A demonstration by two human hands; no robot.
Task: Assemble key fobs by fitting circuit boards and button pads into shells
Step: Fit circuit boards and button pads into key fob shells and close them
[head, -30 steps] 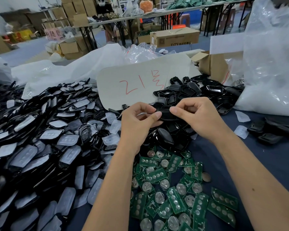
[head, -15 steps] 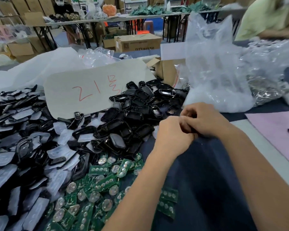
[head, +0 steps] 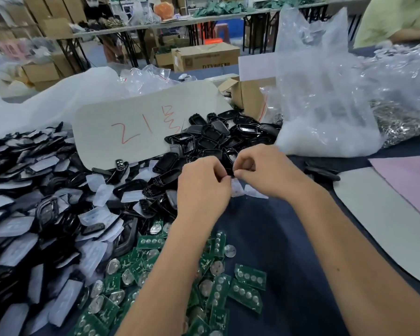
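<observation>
1. Black shells are heaped just beyond the hands; translucent button pads are piled with more shells far to the left. Green circuit boards are spread below the wrists, partly covered by the left forearm. A clear plastic bag stands to the upper right; the counter is dark blue.
2. A black shell, mostly hidden by fingers, is pinched between left hand and right hand, both curled tight, fingertips meeting. Two loose pads lie just beneath.
3. A grey card beyond the left hand is marked "21" in red; a box behind reads "DTY".
</observation>
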